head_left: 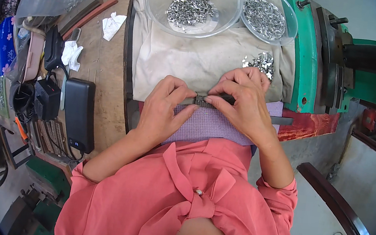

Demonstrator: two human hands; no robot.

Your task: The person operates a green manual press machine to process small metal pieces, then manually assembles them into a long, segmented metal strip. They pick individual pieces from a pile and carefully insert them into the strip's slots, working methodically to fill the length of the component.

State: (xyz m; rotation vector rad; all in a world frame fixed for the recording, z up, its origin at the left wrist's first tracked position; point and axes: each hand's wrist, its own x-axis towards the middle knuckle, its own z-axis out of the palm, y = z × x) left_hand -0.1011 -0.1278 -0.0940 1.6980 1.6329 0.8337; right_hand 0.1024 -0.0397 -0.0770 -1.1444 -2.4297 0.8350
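My left hand (166,103) is closed, thumb and fingertips pressed at the left side of a dark, ridged metal strip (203,102). My right hand (245,99) pinches at the strip's other side; any small part between its fingertips is too small to make out. A dark flat bar end (282,121) sticks out to the right from beneath that hand. Just beyond my right knuckles lies a loose heap of small shiny metal pieces (264,64) on the beige cloth (181,59). Purple checked fabric (203,124) lies under the strip.
Two clear plastic bowls, a large one (153,6) and a smaller one (293,29), hold many small metal parts at the back. Green machinery (309,57) stands at right. On the wooden bench (109,64) at left are a black power bank (79,112), crumpled tissue and cables.
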